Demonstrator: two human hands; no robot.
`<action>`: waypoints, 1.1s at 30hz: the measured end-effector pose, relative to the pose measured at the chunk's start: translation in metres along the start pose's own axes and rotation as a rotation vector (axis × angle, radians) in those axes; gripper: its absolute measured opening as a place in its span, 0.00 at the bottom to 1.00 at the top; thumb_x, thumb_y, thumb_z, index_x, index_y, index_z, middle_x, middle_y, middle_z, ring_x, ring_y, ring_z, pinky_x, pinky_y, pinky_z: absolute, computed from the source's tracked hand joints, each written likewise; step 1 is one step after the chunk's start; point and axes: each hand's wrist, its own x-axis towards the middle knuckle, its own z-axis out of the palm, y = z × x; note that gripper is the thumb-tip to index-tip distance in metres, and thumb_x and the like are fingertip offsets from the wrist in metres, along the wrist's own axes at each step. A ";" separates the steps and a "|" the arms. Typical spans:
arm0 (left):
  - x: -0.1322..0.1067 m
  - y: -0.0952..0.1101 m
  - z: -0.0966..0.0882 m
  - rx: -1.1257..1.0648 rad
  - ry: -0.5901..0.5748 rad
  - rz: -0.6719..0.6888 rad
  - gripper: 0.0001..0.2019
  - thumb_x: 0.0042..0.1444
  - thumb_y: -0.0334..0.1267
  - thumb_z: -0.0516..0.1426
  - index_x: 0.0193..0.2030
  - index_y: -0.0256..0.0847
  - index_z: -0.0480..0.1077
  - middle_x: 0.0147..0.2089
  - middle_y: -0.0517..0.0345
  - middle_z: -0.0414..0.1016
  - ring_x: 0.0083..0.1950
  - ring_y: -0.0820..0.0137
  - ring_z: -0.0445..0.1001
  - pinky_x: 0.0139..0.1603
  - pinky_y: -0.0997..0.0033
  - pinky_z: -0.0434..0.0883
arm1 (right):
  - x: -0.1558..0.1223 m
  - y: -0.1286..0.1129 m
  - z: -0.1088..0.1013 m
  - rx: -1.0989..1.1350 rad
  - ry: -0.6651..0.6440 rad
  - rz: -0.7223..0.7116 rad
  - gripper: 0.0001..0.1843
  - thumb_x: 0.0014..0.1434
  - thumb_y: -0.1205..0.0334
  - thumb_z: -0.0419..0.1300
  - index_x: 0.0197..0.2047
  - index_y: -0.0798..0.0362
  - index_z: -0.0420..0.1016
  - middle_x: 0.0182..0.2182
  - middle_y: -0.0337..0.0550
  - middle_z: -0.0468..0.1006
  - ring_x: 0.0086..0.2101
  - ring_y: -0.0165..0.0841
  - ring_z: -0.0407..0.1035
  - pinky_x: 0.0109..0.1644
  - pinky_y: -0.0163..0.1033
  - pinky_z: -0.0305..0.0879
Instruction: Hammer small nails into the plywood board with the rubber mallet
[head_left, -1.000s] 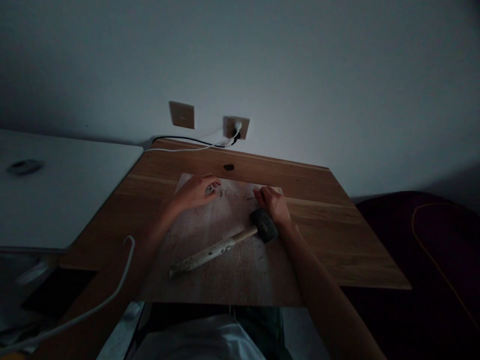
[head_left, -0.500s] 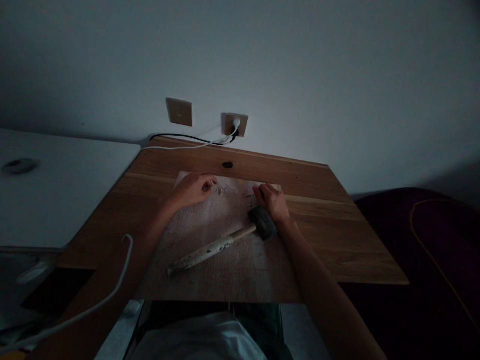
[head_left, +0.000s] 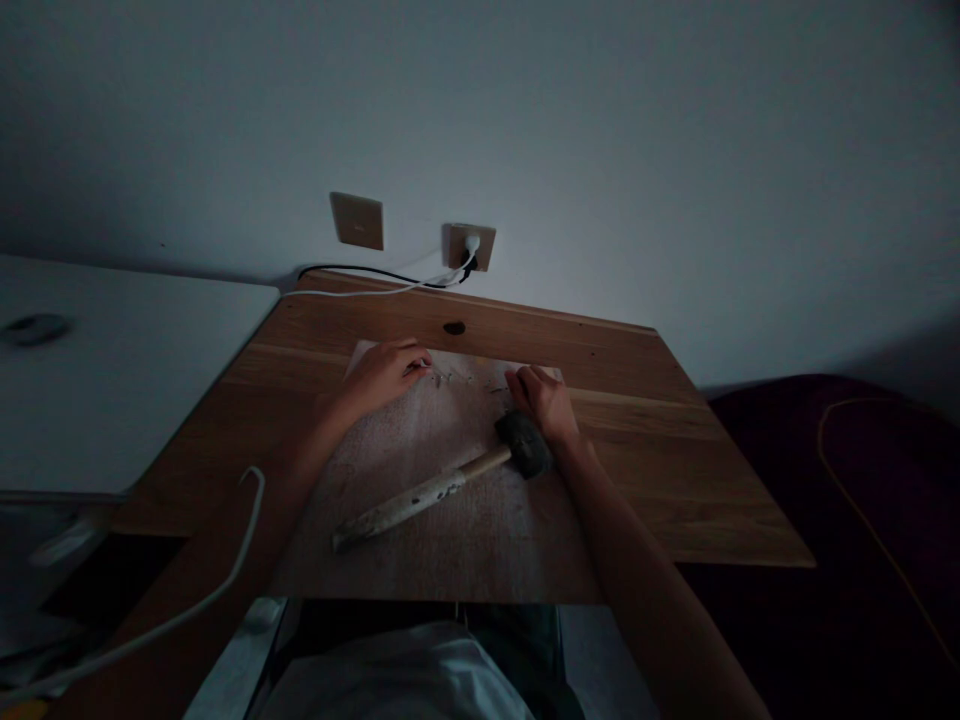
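Note:
A mallet [head_left: 420,502] with a dark head and a worn, pale wooden handle lies diagonally on a thin wooden board [head_left: 450,560]. Near the board's far edge, several small nails [head_left: 448,377] are scattered between my hands. My left hand [head_left: 390,370] is at the far left of the board, its thumb and fingers pinched together beside the nails; whatever is in them is too small to name. At the far right, just beyond the mallet head, my right hand [head_left: 541,398] rests with curled fingers, and what they hold, if anything, is hidden.
The board lies on a wooden desk [head_left: 720,500] against the wall. Black and white cables run to a wall socket [head_left: 480,250]. A white cabinet top [head_left: 135,400] adjoins on the left. A white cord [head_left: 251,550] hangs across my left forearm. Dark purple fabric [head_left: 862,480] lies at right.
My left thumb and fingers have closed together; a gap showed between them before. My right hand and the mallet stay in place. The view has shifted very slightly.

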 end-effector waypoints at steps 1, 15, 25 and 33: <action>0.000 0.001 0.000 0.003 0.009 0.004 0.05 0.67 0.35 0.61 0.42 0.44 0.80 0.42 0.57 0.79 0.43 0.65 0.79 0.47 0.66 0.71 | 0.000 0.000 0.000 -0.001 0.001 0.002 0.21 0.80 0.55 0.49 0.38 0.50 0.77 0.38 0.50 0.82 0.37 0.39 0.74 0.39 0.40 0.57; -0.002 -0.005 -0.010 0.033 0.044 -0.045 0.11 0.66 0.48 0.62 0.41 0.43 0.77 0.37 0.57 0.78 0.38 0.66 0.76 0.43 0.66 0.68 | 0.001 0.000 0.000 0.002 -0.014 0.006 0.22 0.80 0.55 0.48 0.38 0.50 0.78 0.38 0.50 0.83 0.37 0.40 0.74 0.39 0.39 0.58; -0.005 -0.014 -0.014 0.200 -0.079 -0.115 0.06 0.57 0.38 0.63 0.29 0.45 0.72 0.31 0.57 0.78 0.33 0.64 0.73 0.38 0.65 0.64 | 0.000 0.001 0.000 0.009 -0.009 -0.006 0.23 0.80 0.55 0.47 0.38 0.51 0.78 0.37 0.51 0.83 0.36 0.40 0.74 0.39 0.40 0.58; -0.004 -0.012 -0.012 0.229 -0.097 -0.093 0.11 0.59 0.34 0.60 0.26 0.42 0.69 0.32 0.56 0.75 0.35 0.65 0.73 0.40 0.65 0.65 | 0.001 0.004 0.005 0.006 0.017 -0.022 0.25 0.80 0.54 0.47 0.37 0.51 0.78 0.36 0.52 0.83 0.35 0.39 0.73 0.37 0.40 0.57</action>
